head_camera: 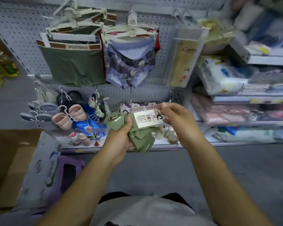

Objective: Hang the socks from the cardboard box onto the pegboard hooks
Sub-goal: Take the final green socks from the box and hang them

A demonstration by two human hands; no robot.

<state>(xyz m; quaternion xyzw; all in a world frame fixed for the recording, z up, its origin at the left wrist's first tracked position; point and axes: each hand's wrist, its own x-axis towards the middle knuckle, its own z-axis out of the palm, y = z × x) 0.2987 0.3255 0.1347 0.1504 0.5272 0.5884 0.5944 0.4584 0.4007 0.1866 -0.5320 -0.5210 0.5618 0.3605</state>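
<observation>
I hold a pair of green socks [141,139] with a white barcode label [145,119] in front of the lower pegboard [145,92]. My left hand [122,138] grips the bunched sock fabric from below. My right hand [178,118] pinches the top of the label card with thumb and fingers. Just behind the label, packs of socks [137,107] hang on a pegboard hook [130,101]. The brown cardboard box [8,162] stands open at the lower left.
Green and floral underwear on hangers [75,62] fill the upper pegboard. Pink and dark socks [69,115] hang at the left. Shelves of packaged goods [245,115] stand at the right. A grey bag [41,173] and a purple stool [69,175] lie beside the box.
</observation>
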